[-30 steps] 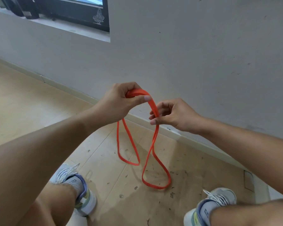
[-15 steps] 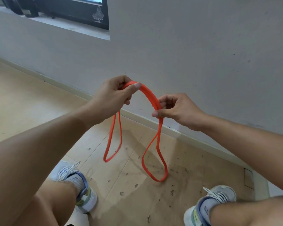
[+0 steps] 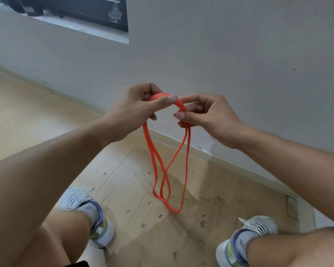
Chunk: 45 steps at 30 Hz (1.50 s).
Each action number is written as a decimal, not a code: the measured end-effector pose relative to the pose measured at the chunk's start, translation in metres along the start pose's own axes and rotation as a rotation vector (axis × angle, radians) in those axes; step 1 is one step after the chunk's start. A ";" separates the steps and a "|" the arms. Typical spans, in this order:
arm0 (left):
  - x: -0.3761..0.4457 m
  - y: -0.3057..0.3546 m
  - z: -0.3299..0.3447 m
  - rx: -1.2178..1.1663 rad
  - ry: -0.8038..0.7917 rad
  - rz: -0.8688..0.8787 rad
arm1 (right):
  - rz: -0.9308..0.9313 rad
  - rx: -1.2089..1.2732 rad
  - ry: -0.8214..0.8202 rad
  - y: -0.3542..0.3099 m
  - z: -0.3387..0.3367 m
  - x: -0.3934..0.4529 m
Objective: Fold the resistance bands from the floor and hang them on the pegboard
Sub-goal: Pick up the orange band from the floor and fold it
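Observation:
An orange resistance band point(image 3: 185, 157) hangs doubled in front of me, its loops dangling and crossing above the wooden floor. My left hand point(image 3: 137, 106) pinches the top of the band between thumb and fingers. My right hand point(image 3: 206, 116) grips the band just to the right, thumb pressed on the strands. The two hands are almost touching. No pegboard is in view.
A grey wall point(image 3: 239, 54) with a pale skirting board point(image 3: 220, 157) runs close ahead. A dark window frame point(image 3: 96, 14) sits on a ledge at the upper left. My left shoe point(image 3: 85, 209) and right shoe point(image 3: 249, 239) stand on the scuffed wooden floor point(image 3: 133, 218).
My hands have come closer together at the top of the band. The two hanging loops, apart before, have swung together and now cross each other.

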<state>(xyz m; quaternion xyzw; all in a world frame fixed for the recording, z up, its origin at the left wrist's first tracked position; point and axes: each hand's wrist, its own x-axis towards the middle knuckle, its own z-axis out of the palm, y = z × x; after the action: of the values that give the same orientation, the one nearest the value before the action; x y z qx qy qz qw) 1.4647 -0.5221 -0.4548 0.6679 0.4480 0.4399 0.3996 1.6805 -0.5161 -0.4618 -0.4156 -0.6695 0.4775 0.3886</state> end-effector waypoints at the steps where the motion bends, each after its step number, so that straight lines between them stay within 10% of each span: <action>1: 0.000 0.000 0.000 0.025 0.008 0.002 | -0.005 -0.001 0.001 -0.001 -0.001 0.000; 35: 0.010 0.010 -0.013 0.633 -0.104 0.123 | 0.028 -0.179 0.006 0.022 0.003 -0.001; 45: 0.004 0.009 -0.005 0.372 -0.091 0.073 | 0.102 -0.036 0.003 0.027 0.012 -0.003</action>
<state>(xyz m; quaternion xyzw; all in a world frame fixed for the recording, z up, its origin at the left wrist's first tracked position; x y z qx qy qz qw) 1.4626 -0.5201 -0.4440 0.7652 0.4785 0.3330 0.2732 1.6755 -0.5177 -0.4907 -0.4570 -0.6551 0.4841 0.3574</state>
